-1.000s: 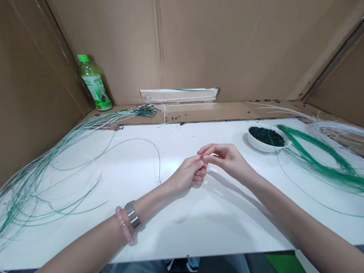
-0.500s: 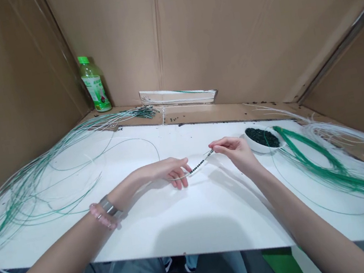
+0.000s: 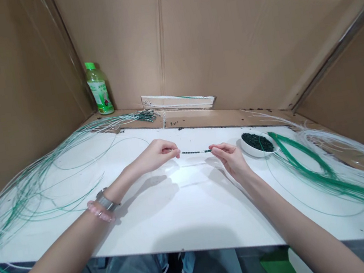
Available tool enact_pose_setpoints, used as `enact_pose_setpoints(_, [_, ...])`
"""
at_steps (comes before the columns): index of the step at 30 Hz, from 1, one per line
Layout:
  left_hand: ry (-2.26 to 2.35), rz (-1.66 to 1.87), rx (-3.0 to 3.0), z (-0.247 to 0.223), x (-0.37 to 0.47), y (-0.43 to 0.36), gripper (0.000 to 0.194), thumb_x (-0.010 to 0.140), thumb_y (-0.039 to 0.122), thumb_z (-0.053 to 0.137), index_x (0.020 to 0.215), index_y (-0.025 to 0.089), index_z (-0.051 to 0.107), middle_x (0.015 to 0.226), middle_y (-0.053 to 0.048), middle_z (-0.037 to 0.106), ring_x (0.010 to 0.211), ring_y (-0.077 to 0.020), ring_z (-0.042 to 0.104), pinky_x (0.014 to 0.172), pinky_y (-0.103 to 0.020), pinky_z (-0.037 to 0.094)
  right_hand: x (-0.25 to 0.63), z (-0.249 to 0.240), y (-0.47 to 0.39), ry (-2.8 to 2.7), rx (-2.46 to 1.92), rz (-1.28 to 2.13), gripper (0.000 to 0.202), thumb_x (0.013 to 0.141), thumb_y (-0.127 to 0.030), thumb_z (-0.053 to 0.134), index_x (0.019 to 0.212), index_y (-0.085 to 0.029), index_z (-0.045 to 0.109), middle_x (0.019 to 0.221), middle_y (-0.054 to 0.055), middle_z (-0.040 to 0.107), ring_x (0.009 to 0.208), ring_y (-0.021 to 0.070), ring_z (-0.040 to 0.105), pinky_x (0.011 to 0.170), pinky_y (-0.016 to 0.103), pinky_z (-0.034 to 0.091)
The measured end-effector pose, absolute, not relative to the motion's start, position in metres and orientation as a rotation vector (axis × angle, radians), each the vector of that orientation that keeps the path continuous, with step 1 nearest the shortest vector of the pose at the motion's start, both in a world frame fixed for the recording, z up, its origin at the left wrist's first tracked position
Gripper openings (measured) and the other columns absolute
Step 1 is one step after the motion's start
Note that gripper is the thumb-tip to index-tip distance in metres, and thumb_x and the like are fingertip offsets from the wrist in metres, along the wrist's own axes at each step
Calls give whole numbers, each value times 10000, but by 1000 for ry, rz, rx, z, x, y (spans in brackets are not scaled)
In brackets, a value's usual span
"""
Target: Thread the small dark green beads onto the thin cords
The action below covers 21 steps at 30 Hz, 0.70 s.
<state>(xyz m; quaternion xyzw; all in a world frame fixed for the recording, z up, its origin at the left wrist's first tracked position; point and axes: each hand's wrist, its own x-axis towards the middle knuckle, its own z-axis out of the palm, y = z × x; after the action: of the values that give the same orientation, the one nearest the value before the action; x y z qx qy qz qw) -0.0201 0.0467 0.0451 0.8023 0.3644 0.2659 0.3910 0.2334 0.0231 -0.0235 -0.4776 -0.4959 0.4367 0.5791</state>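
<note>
Pinching a beaded strand in the fingers of left hand and right hand, apparently to keep it straight, near a bowl.

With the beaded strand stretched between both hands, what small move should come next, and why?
Probably the right hand should nudge the short group of dark beads beside it toward the left hand. A pale gap separates that group from the longer dark row, and the strand, pinched at both sides, looks nearly straight, which should help beads slide.
</note>
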Motion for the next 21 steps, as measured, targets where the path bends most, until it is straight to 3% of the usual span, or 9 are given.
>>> enact_pose_setpoints(7, [970, 695, 2122, 67, -43, 50, 286, 775, 375, 553, 641, 128, 605, 531, 34, 375, 493, -80, 292, 462, -201, 208, 258, 10, 33, -1026, -1065, 860, 155, 886, -255, 561, 937, -113, 598, 927, 34, 624, 813, 125, 613, 724, 300, 533])
enact_pose_setpoints(12, [1116, 739, 2184, 113, -92, 51, 275, 772, 377, 572, 641, 139, 617, 531, 34, 374, 474, -70, 263, 443, -202, 175, 294, 56, 42, -885, -1026, 702, 103, 877, -209, 570, 894, -111, 598, 899, 24, 621, 776, 109, 606, 689, 268, 530])
enact_pose_setpoints(17, [1209, 732, 2218, 158, -138, 38, 283, 784, 376, 541, 655, 139, 628, 539, 25, 422, 490, -63, 321, 462, -186, 220, 329, 103, 48, -741, -1028, 615, 120, 904, -182, 521, 840, -155, 619, 910, 39, 631, 774, 84, 605, 681, 206, 518])
enact_pose_setpoints(21, [1366, 621, 2261, 192, -167, 24, 416, 859, 320, 350, 730, 24, 613, 531, 68, 321, 528, 31, 298, 592, -136, 199, 344, 133, 44, -673, -996, 558, 149, 843, -56, 564, 721, -119, 622, 826, 22, 648, 726, 60, 616, 681, 183, 523])
